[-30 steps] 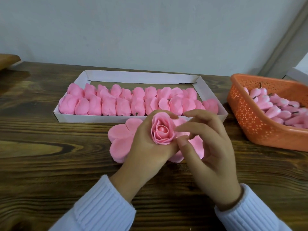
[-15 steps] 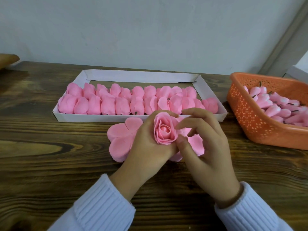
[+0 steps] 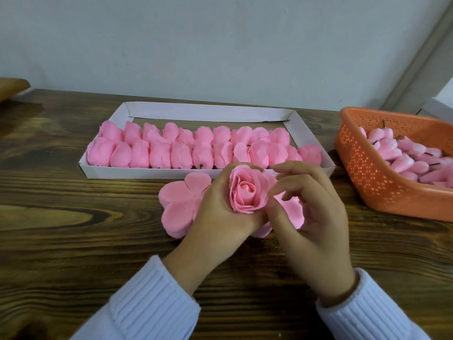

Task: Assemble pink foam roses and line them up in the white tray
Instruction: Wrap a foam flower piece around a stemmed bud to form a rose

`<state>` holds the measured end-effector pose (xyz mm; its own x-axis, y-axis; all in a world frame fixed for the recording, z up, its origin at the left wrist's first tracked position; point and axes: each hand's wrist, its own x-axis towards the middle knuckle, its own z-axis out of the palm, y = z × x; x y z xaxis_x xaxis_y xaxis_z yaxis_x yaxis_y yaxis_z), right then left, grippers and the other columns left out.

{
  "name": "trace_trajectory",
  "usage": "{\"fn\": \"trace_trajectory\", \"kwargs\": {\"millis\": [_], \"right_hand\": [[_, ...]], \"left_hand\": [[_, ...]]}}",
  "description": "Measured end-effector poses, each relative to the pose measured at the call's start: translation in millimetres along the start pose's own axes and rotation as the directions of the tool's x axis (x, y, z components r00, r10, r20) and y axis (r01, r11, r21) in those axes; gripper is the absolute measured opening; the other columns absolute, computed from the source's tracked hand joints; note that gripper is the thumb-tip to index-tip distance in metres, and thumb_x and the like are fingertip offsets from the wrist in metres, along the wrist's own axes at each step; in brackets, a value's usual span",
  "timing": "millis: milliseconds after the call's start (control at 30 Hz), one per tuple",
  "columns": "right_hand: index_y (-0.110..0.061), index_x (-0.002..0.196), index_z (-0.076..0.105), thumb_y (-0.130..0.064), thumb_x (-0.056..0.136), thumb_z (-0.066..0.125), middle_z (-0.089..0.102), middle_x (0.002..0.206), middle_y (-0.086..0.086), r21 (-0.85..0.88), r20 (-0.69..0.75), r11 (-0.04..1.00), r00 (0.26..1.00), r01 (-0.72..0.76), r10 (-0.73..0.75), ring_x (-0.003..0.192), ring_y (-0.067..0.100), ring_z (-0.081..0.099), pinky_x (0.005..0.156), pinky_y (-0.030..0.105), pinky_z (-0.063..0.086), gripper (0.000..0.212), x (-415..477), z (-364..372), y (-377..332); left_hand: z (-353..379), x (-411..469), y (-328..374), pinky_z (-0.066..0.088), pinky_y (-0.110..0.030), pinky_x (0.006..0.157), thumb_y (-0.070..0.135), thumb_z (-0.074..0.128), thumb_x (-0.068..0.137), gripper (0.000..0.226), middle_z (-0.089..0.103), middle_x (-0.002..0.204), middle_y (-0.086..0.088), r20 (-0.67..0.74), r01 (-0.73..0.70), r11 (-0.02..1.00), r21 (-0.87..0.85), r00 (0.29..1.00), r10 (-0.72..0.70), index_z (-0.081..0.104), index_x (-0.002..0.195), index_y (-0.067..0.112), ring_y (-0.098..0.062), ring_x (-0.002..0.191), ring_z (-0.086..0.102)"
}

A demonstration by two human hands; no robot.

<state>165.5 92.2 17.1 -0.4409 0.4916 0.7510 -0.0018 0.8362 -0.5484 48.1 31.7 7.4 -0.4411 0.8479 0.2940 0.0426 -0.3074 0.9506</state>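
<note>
right hand (image 3: 311,217) eased back from rose (image 3: 247,192) top, curled at outer petal, pinch unclear; left hand (image 3: 220,217) clamped round rose; step: petal shaping; next: gentle seating in tray (image 3: 137,171).

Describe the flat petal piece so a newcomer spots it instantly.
On the dark wooden table, before the white cardboard tray, lies a flat pink foam petal sheet, partly behind the left hand. Unlike the rolled pink roses nearby, it is spread open.

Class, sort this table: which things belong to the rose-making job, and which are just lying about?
Part of the job: rose in the left hand, flat petal pieces, white tray, orange basket of buds.
Lying about: brown object at left edge, white object behind basket.
</note>
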Motion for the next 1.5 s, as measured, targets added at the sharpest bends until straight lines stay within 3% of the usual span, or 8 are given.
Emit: {"fn": "trace_trajectory", "kwargs": {"millis": [300,400,533,767,933,1067,1333,1500], "right_hand": [[-0.017,0.085,0.062,0.003,0.075,0.055,0.057,0.11,0.009,0.01,0.061,1.0,0.998,-0.016,0.016,0.101,0.005,0.056,0.085,0.018,0.042,0.023,0.9,0.8,0.0],[-0.024,0.083,0.056,-0.007,0.074,0.048,0.056,0.112,0.009,0.025,0.09,0.999,0.996,-0.03,0.027,0.104,0.007,0.055,0.088,0.018,0.04,0.02,1.0,2.2,-0.3],[-0.017,0.082,0.063,-0.015,0.075,0.047,0.058,0.112,0.007,0.002,0.12,0.993,0.986,-0.117,0.115,0.107,0.014,0.056,0.089,0.019,0.041,0.018,0.4,2.9,1.6],[-0.015,0.079,0.063,-0.014,0.075,0.049,0.06,0.082,-0.004,0.005,0.103,0.995,0.99,-0.101,0.1,0.083,0.006,0.057,0.075,0.017,0.041,0.014,1.1,1.6,0.9],[-0.012,0.081,0.065,-0.016,0.075,0.05,0.064,0.08,-0.008,0.012,0.082,0.991,0.988,-0.132,0.131,0.078,0.009,0.06,0.073,0.018,0.043,0.017,0.1,1.8,0.6],[-0.015,0.078,0.062,-0.01,0.071,0.048,0.065,0.089,-0.003,0.068,0.041,0.995,0.997,-0.072,0.07,0.091,0.014,0.062,0.08,0.026,0.046,0.016,1.2,-0.1,-0.6],[-0.011,0.083,0.064,-0.006,0.079,0.051,0.066,0.084,-0.004,0.088,0.053,0.995,0.997,-0.055,0.05,0.079,0.015,0.063,0.072,0.035,0.052,0.015,-0.9,-0.1,0.1],[-0.021,0.095,0.06,0.004,0.083,0.06,0.067,0.092,-0.009,0.26,-0.032,0.961,0.994,-0.095,0.107,0.085,0.01,0.067,0.076,0.022,0.052,0.028,-2.0,1.1,0.6]], "left_hand": [[0.0,0.5,0.1,0.056,-0.033,0.056,0.005,0.072,0.064,0.037,0.07,0.082,-0.001,0.026,0.012,1.0,-0.016,1.0,-0.011,0.063,0.092,0.028,-0.018,0.074,0.069],[0.5,1.6,-1.6,0.057,-0.036,0.056,0.004,0.071,0.063,0.038,0.07,0.082,-0.002,0.025,0.023,1.0,-0.021,0.999,-0.022,0.064,0.09,0.029,-0.023,0.073,0.069],[2.5,1.9,-2.1,0.057,-0.037,0.054,0.008,0.072,0.063,0.037,0.068,0.078,0.004,0.002,0.019,1.0,-0.008,1.0,-0.019,0.064,0.087,0.035,-0.018,0.071,0.069],[0.4,0.7,-0.9,0.058,-0.036,0.064,0.011,0.075,0.058,0.048,0.066,0.083,0.012,-0.09,-0.044,0.997,0.068,0.995,0.05,0.056,0.099,0.029,-0.008,0.076,0.065],[-0.8,0.1,0.3,0.059,-0.042,0.065,0.014,0.078,0.058,0.049,0.065,0.083,0.008,-0.091,-0.06,0.993,0.097,0.993,0.069,0.057,0.1,0.028,-0.01,0.077,0.065],[-0.1,0.3,-0.8,0.056,-0.029,0.065,0.023,0.08,0.052,0.05,0.066,0.082,0.012,-0.091,-0.094,0.993,0.072,0.991,0.101,0.057,0.095,0.034,-0.005,0.075,0.063],[-0.2,-2.2,2.4,0.054,-0.022,0.053,0.014,0.078,0.064,0.038,0.069,0.08,0.009,0.023,-0.047,0.999,-0.007,0.999,0.048,0.063,0.09,0.038,-0.005,0.068,0.067],[-1.4,-3.0,1.8,0.055,-0.029,0.068,0.033,0.072,0.066,0.025,0.072,0.084,0.007,0.002,-0.051,0.999,-0.003,0.999,0.051,0.068,0.091,0.038,-0.011,0.081,0.069]]}}
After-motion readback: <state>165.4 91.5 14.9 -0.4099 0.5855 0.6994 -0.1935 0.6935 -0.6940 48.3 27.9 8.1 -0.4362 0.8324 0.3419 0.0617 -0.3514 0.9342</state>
